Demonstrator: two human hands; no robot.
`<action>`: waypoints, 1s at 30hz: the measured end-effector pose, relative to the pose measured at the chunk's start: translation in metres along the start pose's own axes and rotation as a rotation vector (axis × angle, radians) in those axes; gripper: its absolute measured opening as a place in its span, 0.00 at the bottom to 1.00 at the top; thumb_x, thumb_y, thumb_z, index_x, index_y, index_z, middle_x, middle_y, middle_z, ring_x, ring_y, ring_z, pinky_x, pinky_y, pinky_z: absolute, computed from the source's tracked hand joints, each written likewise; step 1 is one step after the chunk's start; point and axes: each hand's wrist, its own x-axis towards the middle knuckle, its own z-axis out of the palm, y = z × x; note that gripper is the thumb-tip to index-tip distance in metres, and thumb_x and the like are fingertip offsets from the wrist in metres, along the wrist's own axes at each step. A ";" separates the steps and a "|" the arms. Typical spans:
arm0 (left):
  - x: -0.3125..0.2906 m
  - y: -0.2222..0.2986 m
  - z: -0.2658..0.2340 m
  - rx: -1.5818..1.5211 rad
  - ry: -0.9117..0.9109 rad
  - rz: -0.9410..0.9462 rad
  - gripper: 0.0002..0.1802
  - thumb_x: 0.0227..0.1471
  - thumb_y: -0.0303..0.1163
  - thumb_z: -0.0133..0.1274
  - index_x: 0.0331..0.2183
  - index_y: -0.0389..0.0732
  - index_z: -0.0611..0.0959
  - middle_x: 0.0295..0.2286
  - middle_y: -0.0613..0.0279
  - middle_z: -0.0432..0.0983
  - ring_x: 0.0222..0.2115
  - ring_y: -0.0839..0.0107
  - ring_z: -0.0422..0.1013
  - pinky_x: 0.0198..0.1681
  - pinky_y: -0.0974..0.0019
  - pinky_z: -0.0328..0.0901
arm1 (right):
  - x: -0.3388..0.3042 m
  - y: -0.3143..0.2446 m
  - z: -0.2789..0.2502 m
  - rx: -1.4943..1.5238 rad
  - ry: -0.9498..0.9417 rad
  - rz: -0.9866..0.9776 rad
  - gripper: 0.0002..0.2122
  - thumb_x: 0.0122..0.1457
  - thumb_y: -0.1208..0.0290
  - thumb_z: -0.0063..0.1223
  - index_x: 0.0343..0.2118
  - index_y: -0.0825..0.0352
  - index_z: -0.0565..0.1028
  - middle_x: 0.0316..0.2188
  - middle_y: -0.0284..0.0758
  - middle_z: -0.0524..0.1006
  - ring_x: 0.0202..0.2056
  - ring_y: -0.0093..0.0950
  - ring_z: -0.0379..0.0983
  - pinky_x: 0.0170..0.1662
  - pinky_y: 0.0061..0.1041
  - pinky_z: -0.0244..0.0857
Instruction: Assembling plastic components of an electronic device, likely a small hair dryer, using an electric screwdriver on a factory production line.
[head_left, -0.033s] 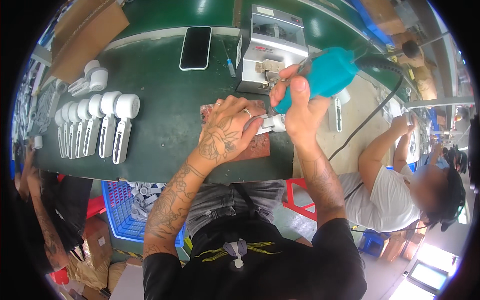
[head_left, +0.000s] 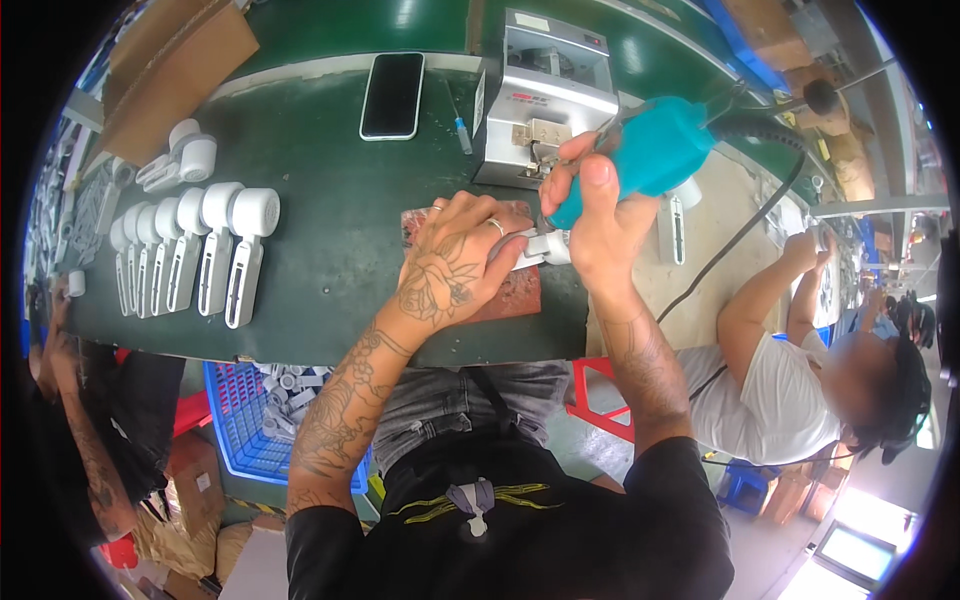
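My head view looked down on a dark green bench (head_left: pixel 330 220), its near edge bowed by the lens. Toward its left I could see a row of pale parts (head_left: pixel 241 275) with round heads and slotted handles, and a small cluster (head_left: pixel 195 160) of similar pieces behind. Farther back lay a phone (head_left: pixel 391 97), a blue-handled screwdriver (head_left: pixel 462 132) and a boxy silver machine (head_left: pixel 555 95). Nearer me, a worn red mat (head_left: pixel 512 301) rested flat on the green top.
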 end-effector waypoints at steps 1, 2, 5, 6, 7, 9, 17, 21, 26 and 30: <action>0.000 0.000 0.000 -0.002 -0.001 -0.003 0.11 0.57 0.36 0.57 0.42 0.45 0.85 0.40 0.63 0.77 0.43 0.59 0.70 0.49 0.53 0.62 | -0.001 0.002 0.000 0.025 0.013 -0.002 0.22 0.67 0.52 0.53 0.39 0.74 0.70 0.19 0.35 0.70 0.21 0.27 0.69 0.26 0.28 0.65; 0.000 0.000 0.000 0.000 -0.009 -0.005 0.12 0.57 0.36 0.56 0.42 0.45 0.85 0.40 0.62 0.76 0.43 0.59 0.70 0.49 0.53 0.62 | -0.003 0.004 0.000 0.049 0.025 -0.004 0.22 0.67 0.52 0.54 0.38 0.73 0.70 0.20 0.35 0.70 0.21 0.26 0.68 0.26 0.28 0.65; 0.001 0.000 -0.001 -0.001 -0.019 -0.012 0.12 0.57 0.36 0.56 0.42 0.44 0.85 0.40 0.62 0.76 0.43 0.58 0.70 0.50 0.52 0.63 | -0.005 0.012 -0.003 0.043 -0.043 -0.011 0.22 0.67 0.52 0.54 0.37 0.72 0.69 0.20 0.35 0.70 0.21 0.26 0.68 0.26 0.28 0.65; 0.000 0.000 -0.001 -0.001 -0.020 -0.016 0.11 0.57 0.36 0.56 0.41 0.44 0.85 0.40 0.62 0.76 0.43 0.58 0.70 0.50 0.52 0.63 | -0.006 0.013 -0.003 0.040 -0.042 -0.005 0.22 0.67 0.52 0.54 0.37 0.72 0.69 0.20 0.35 0.70 0.21 0.26 0.68 0.26 0.28 0.65; 0.000 0.000 0.000 -0.007 -0.024 -0.018 0.11 0.57 0.36 0.56 0.41 0.44 0.85 0.40 0.62 0.76 0.43 0.58 0.70 0.50 0.52 0.63 | -0.006 0.013 -0.002 0.063 -0.041 -0.003 0.22 0.67 0.52 0.54 0.37 0.72 0.68 0.20 0.35 0.70 0.21 0.27 0.68 0.26 0.28 0.65; 0.002 -0.001 0.000 0.049 -0.013 -0.016 0.11 0.57 0.36 0.56 0.40 0.43 0.85 0.39 0.62 0.76 0.43 0.58 0.70 0.50 0.50 0.63 | -0.007 0.015 -0.001 0.084 -0.040 0.002 0.22 0.67 0.52 0.54 0.37 0.71 0.68 0.21 0.35 0.70 0.22 0.27 0.68 0.26 0.28 0.65; 0.000 0.002 0.001 0.024 0.001 -0.021 0.10 0.57 0.36 0.56 0.38 0.42 0.84 0.38 0.60 0.75 0.41 0.56 0.71 0.50 0.48 0.64 | -0.004 0.012 -0.002 0.003 -0.008 0.047 0.22 0.68 0.51 0.52 0.39 0.72 0.70 0.20 0.35 0.70 0.21 0.27 0.69 0.26 0.28 0.65; -0.001 -0.003 0.003 0.058 0.028 0.014 0.11 0.58 0.37 0.55 0.37 0.42 0.85 0.37 0.57 0.76 0.40 0.55 0.71 0.50 0.50 0.64 | 0.017 0.000 -0.004 -0.108 0.062 -0.041 0.24 0.70 0.50 0.48 0.43 0.75 0.72 0.20 0.33 0.72 0.23 0.25 0.71 0.27 0.27 0.65; -0.002 -0.003 0.000 0.003 0.010 -0.022 0.12 0.58 0.38 0.54 0.35 0.39 0.85 0.40 0.55 0.77 0.42 0.53 0.71 0.51 0.50 0.64 | 0.048 0.000 0.010 -0.183 0.122 -0.143 0.22 0.70 0.51 0.48 0.39 0.73 0.74 0.21 0.32 0.74 0.24 0.23 0.71 0.28 0.24 0.64; 0.000 -0.002 0.003 0.009 -0.005 -0.018 0.13 0.59 0.39 0.55 0.35 0.40 0.85 0.41 0.54 0.78 0.43 0.53 0.71 0.52 0.50 0.64 | 0.053 0.019 0.006 -0.123 0.094 -0.215 0.20 0.70 0.54 0.49 0.37 0.71 0.73 0.21 0.32 0.74 0.24 0.23 0.71 0.28 0.23 0.64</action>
